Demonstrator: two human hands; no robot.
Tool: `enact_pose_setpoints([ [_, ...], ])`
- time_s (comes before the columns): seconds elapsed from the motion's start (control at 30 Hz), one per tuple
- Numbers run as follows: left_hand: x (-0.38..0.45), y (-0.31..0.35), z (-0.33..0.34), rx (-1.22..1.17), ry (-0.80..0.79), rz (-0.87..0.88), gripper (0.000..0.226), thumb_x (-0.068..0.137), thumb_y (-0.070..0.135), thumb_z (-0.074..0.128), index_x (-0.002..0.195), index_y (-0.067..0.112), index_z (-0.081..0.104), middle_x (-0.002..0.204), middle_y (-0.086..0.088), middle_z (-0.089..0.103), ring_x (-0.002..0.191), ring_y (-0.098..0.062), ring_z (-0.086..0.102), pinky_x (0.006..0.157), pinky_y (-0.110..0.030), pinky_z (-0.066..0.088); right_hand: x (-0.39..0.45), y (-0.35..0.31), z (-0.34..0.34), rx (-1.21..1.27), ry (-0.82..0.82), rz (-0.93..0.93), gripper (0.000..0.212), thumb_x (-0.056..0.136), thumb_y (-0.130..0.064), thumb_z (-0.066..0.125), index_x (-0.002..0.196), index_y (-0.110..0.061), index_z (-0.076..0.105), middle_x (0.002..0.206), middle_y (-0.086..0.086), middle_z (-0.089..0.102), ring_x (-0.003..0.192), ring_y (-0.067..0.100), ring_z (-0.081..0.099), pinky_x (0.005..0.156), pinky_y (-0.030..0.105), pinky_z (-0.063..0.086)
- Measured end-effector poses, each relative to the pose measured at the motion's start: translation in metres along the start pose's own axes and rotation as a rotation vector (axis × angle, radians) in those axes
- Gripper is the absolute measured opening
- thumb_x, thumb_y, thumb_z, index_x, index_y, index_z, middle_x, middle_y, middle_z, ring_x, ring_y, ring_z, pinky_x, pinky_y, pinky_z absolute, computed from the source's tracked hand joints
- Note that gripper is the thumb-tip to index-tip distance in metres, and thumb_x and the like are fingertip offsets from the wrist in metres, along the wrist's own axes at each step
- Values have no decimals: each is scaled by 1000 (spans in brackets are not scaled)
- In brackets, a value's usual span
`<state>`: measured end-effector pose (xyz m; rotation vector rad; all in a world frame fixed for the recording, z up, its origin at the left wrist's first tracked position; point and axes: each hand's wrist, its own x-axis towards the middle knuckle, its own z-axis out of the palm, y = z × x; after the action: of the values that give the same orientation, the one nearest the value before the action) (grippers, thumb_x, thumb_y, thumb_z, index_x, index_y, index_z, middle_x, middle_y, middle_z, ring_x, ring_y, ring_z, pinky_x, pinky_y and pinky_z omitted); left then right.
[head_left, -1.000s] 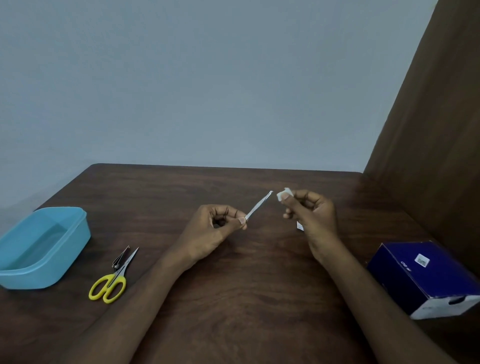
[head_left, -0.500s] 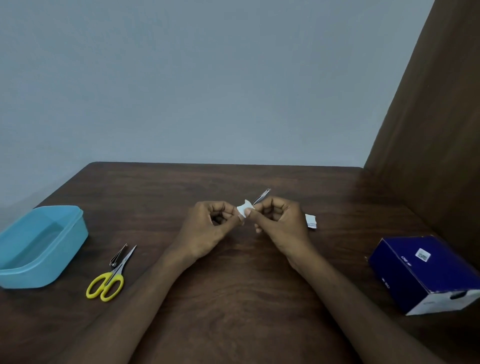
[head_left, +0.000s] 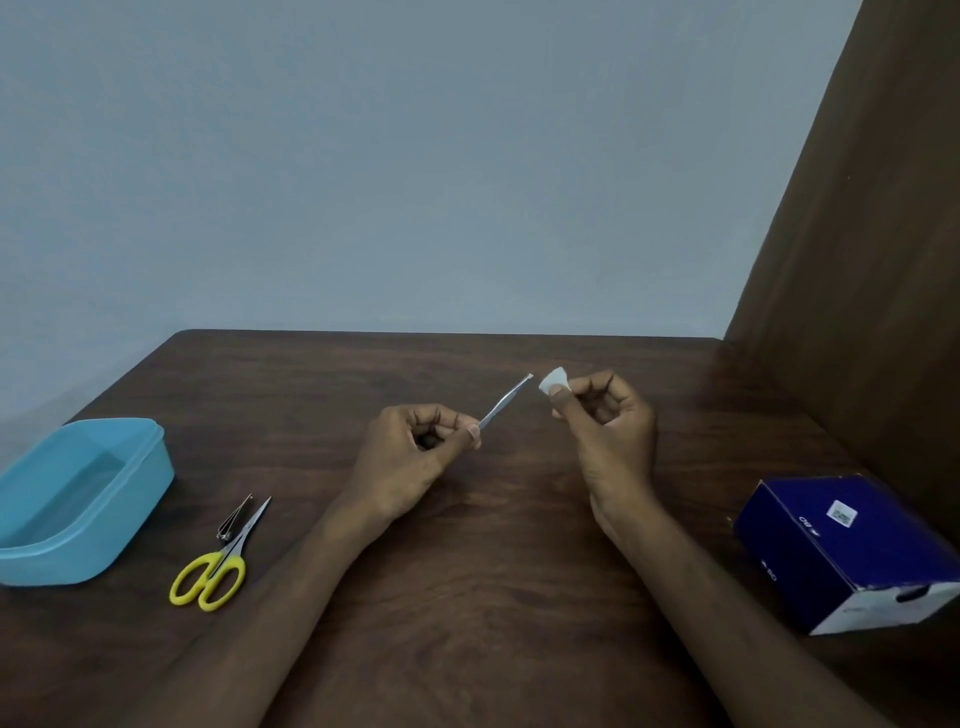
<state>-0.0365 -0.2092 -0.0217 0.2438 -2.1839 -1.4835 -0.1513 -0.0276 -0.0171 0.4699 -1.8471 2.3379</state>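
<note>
Left hand (head_left: 415, 452) pinches tweezers (head_left: 506, 401), tip raised; right hand (head_left: 608, 421) pinches wipe (head_left: 555, 383) beside the tip, apparently for wiping.

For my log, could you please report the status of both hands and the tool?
Left hand grips slim metal tool, tip raised. Right hand pinches white pad, just clear of the tip. Nothing between them.

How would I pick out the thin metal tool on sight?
Start at the dark wooden table. Above its middle, the left hand pinches a slim silver tool angled up toward the white wad in the right hand. Unlike the yellow-handled scissors lying near the blue tub, it is held in the air and has no loops.
</note>
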Motion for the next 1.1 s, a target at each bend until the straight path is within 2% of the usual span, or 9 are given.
enact_pose_setpoints([
  [0.1,-2,4,0,22,-23,20,15,96,20,79,82,20,84,81,7,81,71,-6,66,66,-17,49,-3,3,4,-5,-31,-28,21,85,-8,89,84,-18,71,93,18,78,88,24,74,87,39,58],
  [0.17,-2,5,0,16,-27,21,15,96,19,79,82,18,84,80,9,80,67,-4,62,63,-15,47,-1,5,3,-12,0,-34,17,85,-10,89,88,-17,75,94,14,80,90,28,76,88,43,61],
  [0.3,-3,4,1,26,-45,27,16,96,18,79,81,18,83,78,9,79,64,-5,56,60,-17,44,2,5,0,-1,114,-27,13,86,-12,88,95,-18,81,93,4,82,87,15,75,92,53,64],
  [0.43,-3,4,1,38,-43,24,15,95,18,80,80,18,84,76,10,79,62,-1,57,60,-14,45,-3,0,3,18,22,-22,13,86,-13,89,97,-16,83,95,5,84,89,17,77,92,46,63],
  [0.57,-2,4,2,50,-17,9,12,94,19,82,82,18,84,75,1,79,63,-1,61,60,-14,46,-9,-1,6,14,-72,-17,13,87,-9,87,96,-16,83,94,5,84,85,15,76,84,35,62],
  [0.7,-2,2,1,58,3,-6,8,92,18,83,84,19,85,76,0,79,65,-6,64,62,-18,49,-12,-2,8,41,-136,33,13,91,-4,81,101,-12,80,92,7,83,69,12,70,67,27,59],
  [0.83,-3,2,-1,69,21,-11,7,92,18,82,85,19,85,77,-2,79,64,-6,63,60,-17,49,-16,-2,11,-4,-184,106,21,92,-4,79,111,-10,73,96,7,82,51,14,63,51,27,52],
  [1.0,-3,3,1,92,0,-2,7,91,16,83,86,20,85,78,-3,79,63,-6,62,58,-16,47,-11,-4,5,6,-191,130,21,92,0,77,107,-15,76,90,4,81,49,11,58,46,23,45],
  [1.1,-2,3,0,89,-2,6,7,92,17,83,86,20,85,78,-1,79,63,-4,62,58,-15,48,-12,-6,7,19,-186,139,12,93,-11,80,104,-13,78,92,5,82,47,10,55,43,23,42],
])
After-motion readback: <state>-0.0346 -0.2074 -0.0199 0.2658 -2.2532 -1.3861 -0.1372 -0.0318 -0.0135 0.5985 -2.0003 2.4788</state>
